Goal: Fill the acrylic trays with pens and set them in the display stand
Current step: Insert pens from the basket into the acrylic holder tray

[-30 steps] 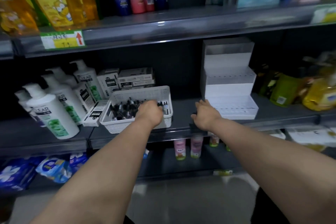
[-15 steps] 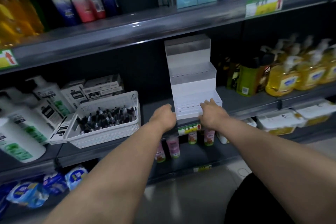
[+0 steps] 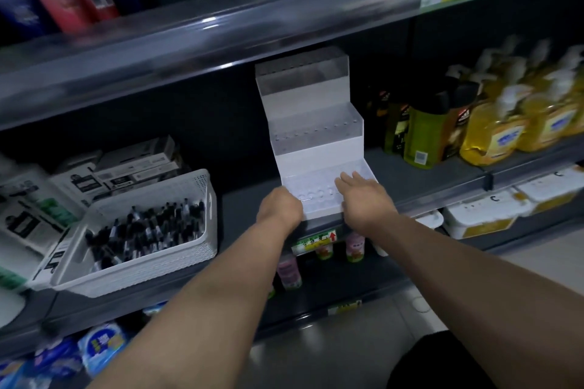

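Head view: left grip (image 3: 279,210) and right grip (image 3: 363,199) have gone from the pens (image 3: 142,230), now to their left, to the bottom tray (image 3: 319,197), left curled on its corner, right flat on top, ready to lift it.

The display stand (image 3: 319,151) is a white, three-stepped block standing upright on the middle shelf (image 3: 420,180), rising toward the far side. Each step carries a clear acrylic tray: the top tray (image 3: 303,76), the middle tray (image 3: 316,133) with a row of small holes, and the lowest tray (image 3: 322,199) at the shelf's near edge, dotted with round holes. The left hand (image 3: 279,207) grips its near-left corner, and the right hand (image 3: 363,199) lies flat on its right part. The pens (image 3: 148,230), dark-bodied, lie heaped in a white basket (image 3: 202,186) well to the left.
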